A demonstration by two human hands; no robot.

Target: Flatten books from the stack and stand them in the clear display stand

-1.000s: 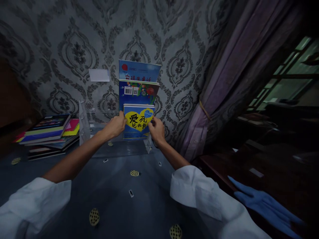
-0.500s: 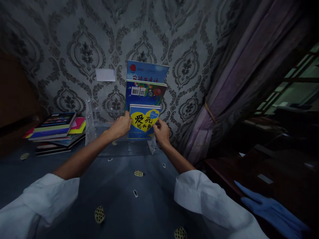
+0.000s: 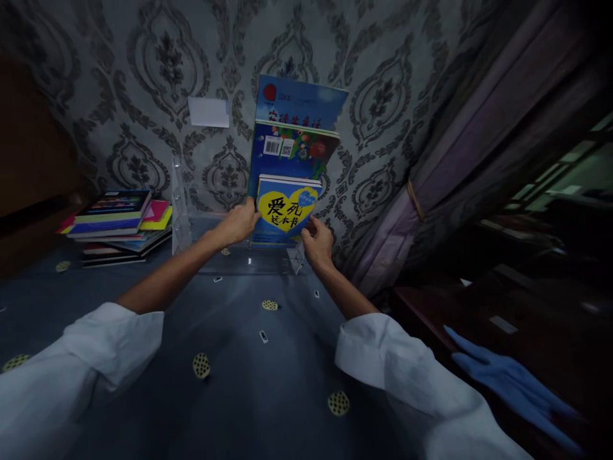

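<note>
A small blue book with a yellow heart on its cover stands upright, front towards me. My left hand is closed at its left edge, and my right hand pinches its right edge near the lower corner. Behind it rise a dark blue book with a barcode and a taller light blue book with red lettering. All of them stand in tiers at the right end of a clear acrylic stand. The hidden fingertips lie behind the book edges.
On the left is a stack of books. A white card sits above the stand, before the patterned wall. Yellow spotted shapes mark the blue tabletop. To the right are a tied curtain and a blue glove.
My view has tilted down and shifted slightly, so the books appear higher and larger. Both hands stay at the sides of the heart-covered book, which still stands at the stand's right end.
</note>
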